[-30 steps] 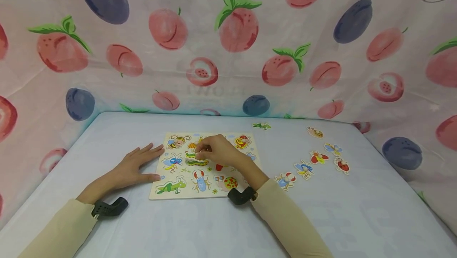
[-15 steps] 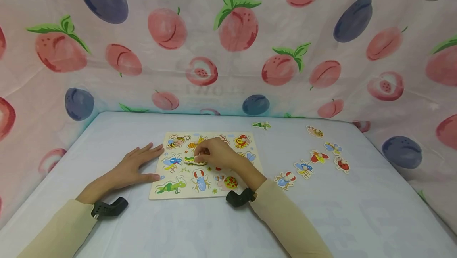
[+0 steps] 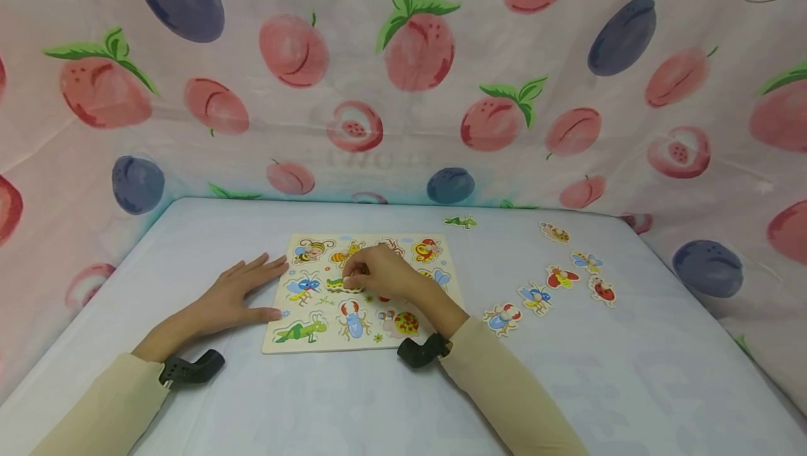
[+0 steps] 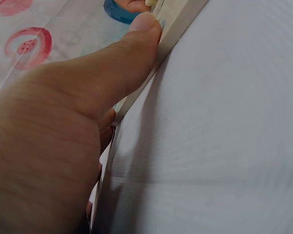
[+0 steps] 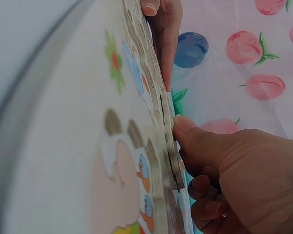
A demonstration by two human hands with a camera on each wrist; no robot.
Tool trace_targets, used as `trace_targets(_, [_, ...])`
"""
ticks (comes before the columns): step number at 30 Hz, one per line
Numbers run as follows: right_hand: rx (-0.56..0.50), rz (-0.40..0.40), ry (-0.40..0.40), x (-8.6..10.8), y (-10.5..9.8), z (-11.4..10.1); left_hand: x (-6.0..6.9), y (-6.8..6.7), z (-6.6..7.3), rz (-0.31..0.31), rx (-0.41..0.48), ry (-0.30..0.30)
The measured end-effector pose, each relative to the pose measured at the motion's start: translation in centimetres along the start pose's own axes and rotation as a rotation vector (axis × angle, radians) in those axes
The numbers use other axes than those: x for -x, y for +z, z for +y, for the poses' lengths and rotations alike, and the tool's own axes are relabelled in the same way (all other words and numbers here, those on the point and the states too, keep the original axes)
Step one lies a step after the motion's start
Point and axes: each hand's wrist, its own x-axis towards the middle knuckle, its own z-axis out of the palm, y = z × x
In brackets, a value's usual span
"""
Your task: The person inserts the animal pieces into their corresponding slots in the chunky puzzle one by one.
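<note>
Head view shows the right hand point(image 3: 386, 272) pinching the green caterpillar piece point(image 3: 337, 286) beneath its fingers, lengthwise left-to-right on the insect puzzle board point(image 3: 324, 346), whose left edge the straight-fingered left hand point(image 3: 235, 296) touches.

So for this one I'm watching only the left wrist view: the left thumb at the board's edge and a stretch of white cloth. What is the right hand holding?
Observer: In the head view, the right hand pinches a green caterpillar piece at the middle row of the puzzle board.
Reviewer: Anything loose near the right sleeve?
Observer: Yes, a blue beetle piece lies on the table just beside the right sleeve.
Reviewer: And toward the back?
Observer: A green grasshopper piece lies just past the board's far right corner.
</note>
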Motion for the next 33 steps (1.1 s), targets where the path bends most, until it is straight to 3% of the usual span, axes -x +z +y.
trace_targets(16, [-0.005, -0.021, 0.059, 0.07, 0.01, 0.10, 0.04, -0.06, 0.23, -0.002, 0.003, -0.002])
trace_targets(33, [-0.015, -0.068, 0.039, 0.33, -0.28, -0.08, 0.03, 0.06, -0.01, 0.008, -0.004, 0.024])
